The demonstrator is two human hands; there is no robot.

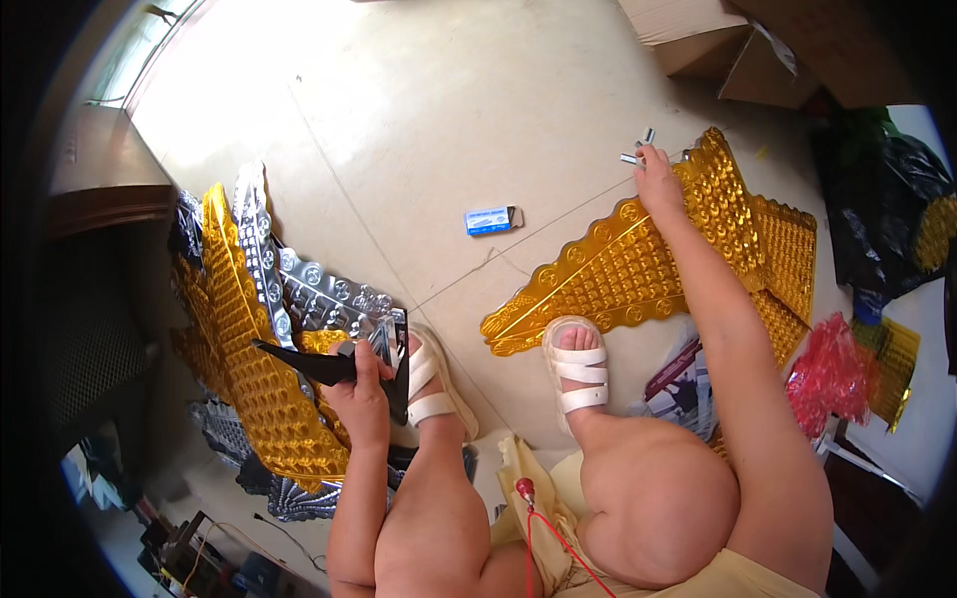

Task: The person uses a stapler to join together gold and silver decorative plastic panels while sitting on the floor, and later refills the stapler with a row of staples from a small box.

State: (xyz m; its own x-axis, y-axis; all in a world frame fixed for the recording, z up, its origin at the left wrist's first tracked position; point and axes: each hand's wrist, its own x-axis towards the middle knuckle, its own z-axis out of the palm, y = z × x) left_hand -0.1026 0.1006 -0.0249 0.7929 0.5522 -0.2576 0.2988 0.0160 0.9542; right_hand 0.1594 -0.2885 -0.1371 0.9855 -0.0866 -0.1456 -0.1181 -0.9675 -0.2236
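With the black stapler (pixel 317 367) gripped in the left hand (pixel 361 401), the staple strips (pixel 629 158) pinched by the right hand (pixel 658 182) are best handled lightly, unbroken.

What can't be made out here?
All in the head view:
Black stapler: middle hidden by the left hand gripping it.
Small silver strips: too small for detail, partly covered by the right hand.
Small blue box: opening too small to show any contents.
Cardboard box: cut off by the top edge.
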